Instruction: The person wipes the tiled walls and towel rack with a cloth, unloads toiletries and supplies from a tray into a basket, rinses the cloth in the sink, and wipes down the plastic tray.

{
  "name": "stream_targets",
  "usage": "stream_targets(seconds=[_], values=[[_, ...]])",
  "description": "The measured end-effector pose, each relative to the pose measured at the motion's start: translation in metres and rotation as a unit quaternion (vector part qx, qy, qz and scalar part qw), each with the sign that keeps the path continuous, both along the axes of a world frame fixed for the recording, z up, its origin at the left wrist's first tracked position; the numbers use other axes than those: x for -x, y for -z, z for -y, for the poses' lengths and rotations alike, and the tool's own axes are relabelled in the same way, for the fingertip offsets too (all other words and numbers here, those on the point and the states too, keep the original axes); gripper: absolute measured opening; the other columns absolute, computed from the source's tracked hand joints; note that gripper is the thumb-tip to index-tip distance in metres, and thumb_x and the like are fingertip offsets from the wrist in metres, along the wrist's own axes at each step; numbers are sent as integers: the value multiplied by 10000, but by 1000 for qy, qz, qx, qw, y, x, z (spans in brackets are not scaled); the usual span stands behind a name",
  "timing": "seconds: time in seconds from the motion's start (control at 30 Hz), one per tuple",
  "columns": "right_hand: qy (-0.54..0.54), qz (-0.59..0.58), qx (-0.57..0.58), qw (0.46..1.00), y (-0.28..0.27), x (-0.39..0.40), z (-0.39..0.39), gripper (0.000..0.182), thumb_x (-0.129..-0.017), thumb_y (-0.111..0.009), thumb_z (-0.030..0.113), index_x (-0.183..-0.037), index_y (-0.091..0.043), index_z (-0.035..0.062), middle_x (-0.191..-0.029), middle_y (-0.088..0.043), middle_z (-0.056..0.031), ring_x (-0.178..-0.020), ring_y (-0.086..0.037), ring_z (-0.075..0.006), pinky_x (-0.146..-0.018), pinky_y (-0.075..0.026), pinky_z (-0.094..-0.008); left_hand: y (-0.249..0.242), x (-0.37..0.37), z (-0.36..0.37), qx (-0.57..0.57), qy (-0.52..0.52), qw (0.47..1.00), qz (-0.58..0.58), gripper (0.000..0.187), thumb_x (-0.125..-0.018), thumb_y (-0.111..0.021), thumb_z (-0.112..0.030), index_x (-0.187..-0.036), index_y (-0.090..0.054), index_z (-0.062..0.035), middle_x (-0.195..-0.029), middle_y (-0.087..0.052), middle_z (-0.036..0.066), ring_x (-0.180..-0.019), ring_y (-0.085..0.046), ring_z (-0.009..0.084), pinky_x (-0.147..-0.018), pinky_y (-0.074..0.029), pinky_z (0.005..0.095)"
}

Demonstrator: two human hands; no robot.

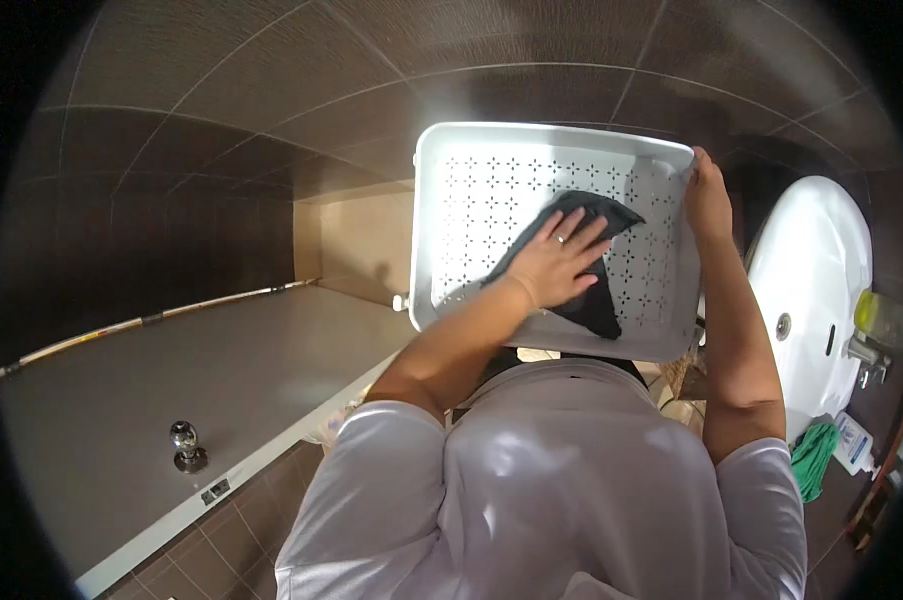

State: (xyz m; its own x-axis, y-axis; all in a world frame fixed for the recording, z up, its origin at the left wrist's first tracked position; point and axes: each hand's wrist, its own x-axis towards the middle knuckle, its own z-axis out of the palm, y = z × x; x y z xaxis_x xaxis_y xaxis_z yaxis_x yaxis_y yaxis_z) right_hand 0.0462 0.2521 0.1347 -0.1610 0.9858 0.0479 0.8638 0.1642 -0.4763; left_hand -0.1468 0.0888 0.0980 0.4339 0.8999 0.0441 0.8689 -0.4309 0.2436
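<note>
A white plastic basket (491, 190) with small cut-out flower patterns is held before my body, its open side towards me. My right hand (708, 195) is closed around the rim at its upper right corner. Inside the basket my left hand (559, 262) lies with fingers spread on a dark grey cloth (599, 295), pressing it against the perforated panel. The cloth is folded or bunched into a rough triangle, and my left hand covers part of it. A ring shows on one of the left fingers.
To the right is a white sink (816, 240) with a metal faucet (864, 355). A green cloth (814, 460) and a white bottle (853, 443) are beside it. At left stands a grey door (101, 410) with a round metal knob (186, 445). Dark tiled walls (511, 95) surround me.
</note>
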Motion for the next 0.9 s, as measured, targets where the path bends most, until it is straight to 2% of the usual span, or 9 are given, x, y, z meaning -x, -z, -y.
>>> stream_targets(seconds=[0.07,0.17,0.2,0.4,0.47,0.63,0.73,0.77,0.9], values=[[-9,-9,-1,1000,0,-1,1,334,-867,-352,62,-1184,-454,65,-1052,-534,-208,-994,-538,-328,-848,-428,-395,1,29,-20,-7,16,999,-51,530,-826,-448,-421,-1278,-399,-149,-1370,-274,161,-1262,-253,325,-1028,-197,442],[3,-17,3,1000,5,-1,-2,335,-872,-346,81,-1190,-451,64,-1060,-531,-213,-999,-535,-333,-856,-426,-389,1,84,-41,-13,-185,979,-83,532,-863,-424,-376,-1327,-303,-146,-1414,-143,159,-1294,-197,275,-1047,-160,434],[4,-16,2,1000,5,-1,-2,335,-872,-346,81,-1190,-451,64,-1060,-531,-213,-999,-535,-333,-856,-426,-389,-5,98,-39,12,-162,980,-118,519,-880,-399,-360,-1338,-280,-148,-1422,-116,148,-1298,-196,256,-1045,-170,440],[46,-109,62,991,5,-1,-3,340,-869,-367,91,-1200,-436,57,-1108,-505,-217,-1027,-519,-331,-876,-410,-393,-1,94,-7,-2,-348,932,-99,548,-870,-408,-330,-1348,-251,-114,-1392,-136,240,-1267,-226,355,-1002,-251,444],[11,0,35,999,-7,4,4,339,-870,-374,91,-1205,-421,60,-1130,-491,-204,-1042,-506,-334,-875,-406,-397,-8,81,11,77,-390,908,-130,558,-858,-427,-286,-1338,-252,-61,-1353,-144,318,-1233,-248,421,-973,-297,435],[1,-41,32,999,1,0,5,324,-880,-363,108,-1198,-419,85,-1139,-487,-186,-1042,-501,-335,-859,-413,-401,-36,29,62,356,-382,817,-246,532,-854,-390,-162,-1310,-208,45,-1208,-185,481,-1117,-391,490,-887,-411,413],[-7,-54,19,998,4,-3,3,319,-883,-362,116,-1195,-426,100,-1142,-485,-183,-1041,-499,-329,-859,-414,-399,-56,36,65,424,-374,812,-142,409,-840,-387,-122,-1209,-333,44,-1173,-288,442,-1005,-488,476,-847,-438,413],[-13,-52,9,998,5,-4,3,320,-884,-365,121,-1198,-427,107,-1139,-485,-184,-1042,-499,-325,-864,-411,-397,-65,40,65,402,-374,831,-84,304,-838,-416,-137,-1102,-400,14,-1101,-431,347,-921,-538,436,-814,-444,418],[8,-41,19,999,3,-3,4,339,-872,-419,144,-1211,-423,118,-1113,-498,-161,-1032,-497,-314,-874,-401,-391,-91,53,41,338,-329,881,29,286,-835,-484,-200,-1067,-446,-38,-937,-554,237,-927,-531,382,-794,-423,438]])
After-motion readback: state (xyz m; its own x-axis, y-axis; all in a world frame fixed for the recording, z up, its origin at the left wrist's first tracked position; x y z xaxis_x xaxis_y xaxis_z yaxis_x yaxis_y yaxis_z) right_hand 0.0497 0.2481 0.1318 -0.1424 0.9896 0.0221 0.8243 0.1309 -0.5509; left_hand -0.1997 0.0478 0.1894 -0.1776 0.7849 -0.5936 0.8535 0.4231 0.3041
